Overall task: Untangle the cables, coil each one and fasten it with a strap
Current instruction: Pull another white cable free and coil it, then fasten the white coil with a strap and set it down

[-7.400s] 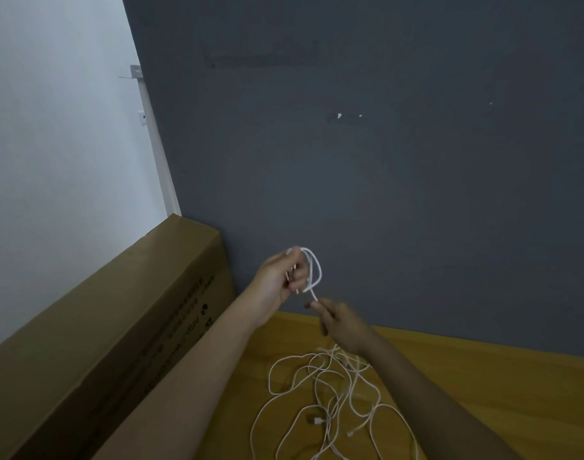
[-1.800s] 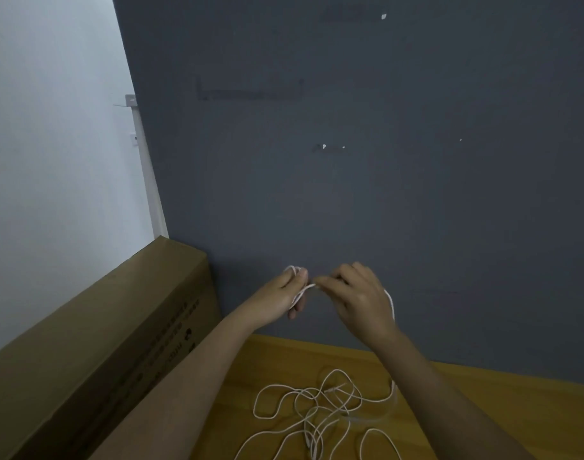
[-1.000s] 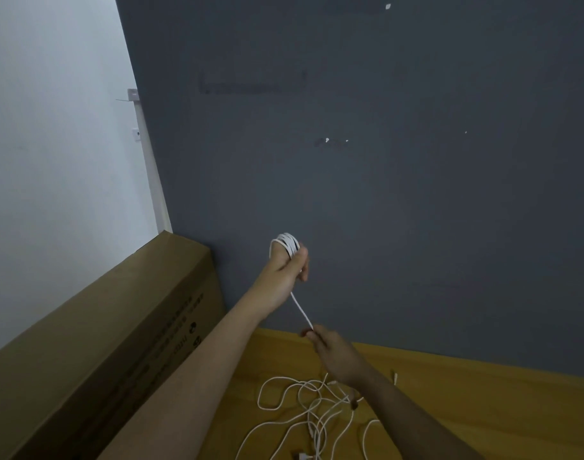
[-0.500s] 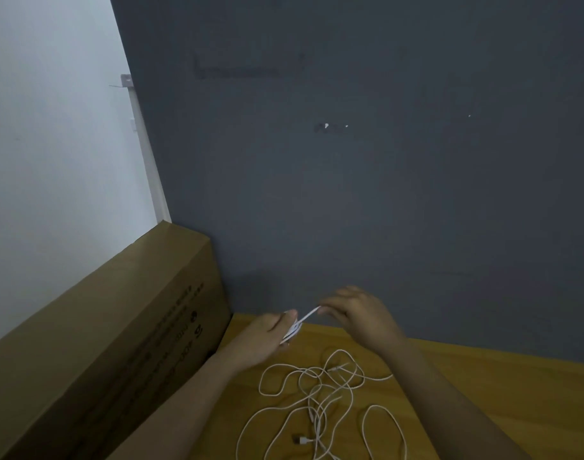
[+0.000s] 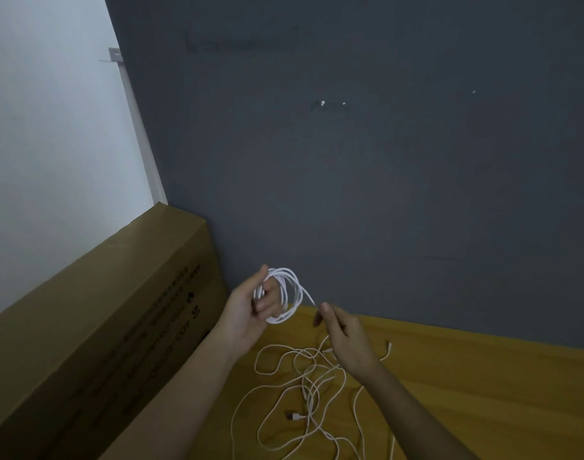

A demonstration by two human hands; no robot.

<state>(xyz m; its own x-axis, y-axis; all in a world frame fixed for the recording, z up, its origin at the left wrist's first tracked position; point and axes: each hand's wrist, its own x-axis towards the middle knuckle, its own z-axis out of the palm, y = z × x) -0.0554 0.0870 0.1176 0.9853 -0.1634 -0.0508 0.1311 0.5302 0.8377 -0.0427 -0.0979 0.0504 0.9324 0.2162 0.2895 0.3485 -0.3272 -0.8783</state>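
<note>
The left hand [image 5: 251,307] is raised in front of the grey wall [image 5: 383,177], its fingers curled round a small coil [image 5: 285,295] of white cable, several turns stacked together with the loop standing roughly upright and open toward the camera. From the coil's right edge one strand runs down and right to the right hand [image 5: 345,336], which sits just beside and slightly lower; its thumb and forefinger appear to pinch that strand, though the contact is small and dim, so this is a best reading. Below both hands the rest of the cable, and probably others, lies in a loose tangle [image 5: 310,386] on the wooden floor [image 5: 483,393], with a plug [image 5: 294,416] showing near the bottom. A cardboard box [image 5: 101,327] stands to the left. The next wrap turns on the strand's direction: it leaves the coil toward the right hand, which is the nearer one to feed slack up and over. No strap is visible.
</note>
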